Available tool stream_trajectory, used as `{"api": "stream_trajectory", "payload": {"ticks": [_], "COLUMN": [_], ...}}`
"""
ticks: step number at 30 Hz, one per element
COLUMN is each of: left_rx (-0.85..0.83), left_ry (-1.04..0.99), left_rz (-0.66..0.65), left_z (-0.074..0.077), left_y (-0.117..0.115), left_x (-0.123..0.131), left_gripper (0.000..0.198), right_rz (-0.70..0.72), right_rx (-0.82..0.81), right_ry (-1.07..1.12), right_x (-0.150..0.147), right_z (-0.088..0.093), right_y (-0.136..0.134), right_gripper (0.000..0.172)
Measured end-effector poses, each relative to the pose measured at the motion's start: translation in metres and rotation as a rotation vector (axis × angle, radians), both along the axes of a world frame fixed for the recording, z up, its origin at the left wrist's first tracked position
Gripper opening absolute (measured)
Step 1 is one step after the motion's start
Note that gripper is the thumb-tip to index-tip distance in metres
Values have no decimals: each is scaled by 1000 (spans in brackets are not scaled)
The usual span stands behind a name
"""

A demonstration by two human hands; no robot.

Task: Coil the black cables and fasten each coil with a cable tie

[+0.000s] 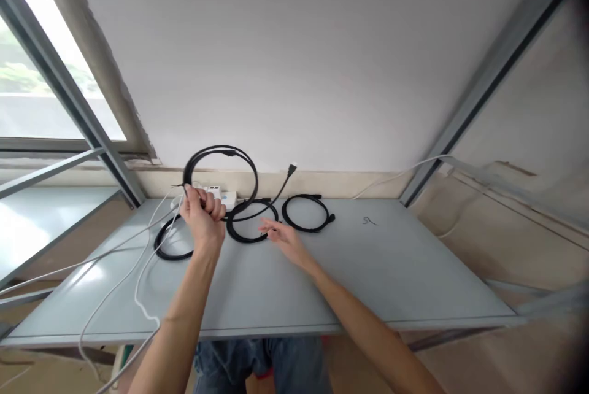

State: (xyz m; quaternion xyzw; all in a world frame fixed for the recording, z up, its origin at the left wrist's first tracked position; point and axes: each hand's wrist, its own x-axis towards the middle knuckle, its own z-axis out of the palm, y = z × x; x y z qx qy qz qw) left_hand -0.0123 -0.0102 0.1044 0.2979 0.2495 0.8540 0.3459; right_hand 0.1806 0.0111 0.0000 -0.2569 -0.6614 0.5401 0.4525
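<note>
Mostly done, it seemed: three coiled, one held up

The held coil [256, 176], a black cable in a few loops, hung above the rear left of the bench [391, 271]. The left hand [202, 210] was closed round its lower left side, fingers curled in. One plug [229, 153] sat along the top of the loops, while a loose end [291, 169] stuck out above the bench's back edge; it seemed to belong to the same cable, though part of its run was hidden.

The right hand [283, 237] was over the middle of the bench, fingers partly extended; whether it pinched something thin or touched the cable beside it could not be told.

On the bench, the left coil [172, 257] lay rear left, partly hidden, the middle coil [239, 239] at rear centre-left and the right coil [306, 230] at rear centre. These looked finished, though ties could not be made out. What was left, as judged from the pose, was that end, not yet gathered in.

A small dark wiry piece [368, 221] lay on the bench's right half. White boxes [229, 200] stood at its rear left, white cords [113, 288] crossed its left side, and a pale wall [299, 62] rose behind it.
</note>
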Motion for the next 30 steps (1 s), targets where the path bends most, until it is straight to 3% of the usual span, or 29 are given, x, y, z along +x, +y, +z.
{"api": "stream_trajectory", "payload": {"ticks": [2, 4, 7, 10, 12, 15, 18, 21, 25, 30], "left_rx": [-28, -99, -268, -318, -331, -393, -481, -476, -434, -344], "left_ry": [-2, -5, 95, 299, 414, 436, 430, 382, 244, 195], "left_rz": [-115, -257, -526, -663, -708, -716, -677, -633, -711, -850], "left_z": [-11, -29, -61, -85, -94, -99, -98, -94, -89, -90], "left_y": [2, 9, 25, 36, 40, 41, 41, 40, 34, 30], "left_x": [18, 32, 39, 31, 22, 8, 1, 1, 7, 11], "left_gripper": [54, 58, 55, 58, 64, 55, 32, 42, 44, 30], "right_rz": [90, 77, -63, -176, -162, -49, 34, 47, 10, 56], "right_rx": [-133, -249, -430, -599, -667, -702, -709, -746, -787, -707], "right_ry": [222, 422, 620, 655, 615, 574, 521, 421, 280, 145], "right_x": [-3, -3, 5, 19, 24, 26, 28, 33, 43, 47], "right_z": [2, 4, 5, 2, 0, 1, 2, -1, -5, -3], "right_y": [1, 5, 15, 25, 27, 26, 26, 31, 37, 35], "right_gripper": [72, 76, 58, 37, 41, 50, 53, 59, 60, 60]}}
